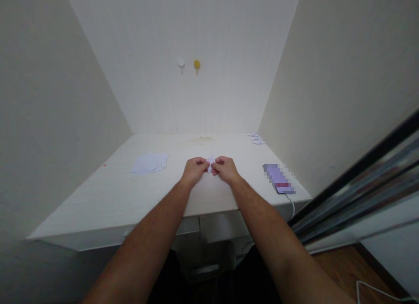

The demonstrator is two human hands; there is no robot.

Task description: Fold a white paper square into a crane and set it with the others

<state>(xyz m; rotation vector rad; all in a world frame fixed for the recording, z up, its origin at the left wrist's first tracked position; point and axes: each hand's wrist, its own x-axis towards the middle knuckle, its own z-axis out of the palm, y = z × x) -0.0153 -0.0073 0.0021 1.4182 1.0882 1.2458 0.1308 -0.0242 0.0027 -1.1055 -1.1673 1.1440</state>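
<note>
Between my two hands, over the middle of the white desk, is a small folded piece of white paper [211, 158]. My left hand [196, 167] pinches its left side between thumb and fingers. On the right side, my right hand [225, 167] grips it the same way, thumb tip close to the other thumb. The fingers cover much of the paper, so its full folded shape is hidden. To the left lies a loose stack of white paper sheets [149, 162]. Several small folded white paper pieces [256, 139] rest at the back right corner.
A phone [279, 178] lies near the desk's right edge, with a white cable [290, 203] hanging from it. Walls enclose the desk [108, 199] at the back and both sides. A white hook [181, 63] and a yellow hook [197, 65] are on the back wall.
</note>
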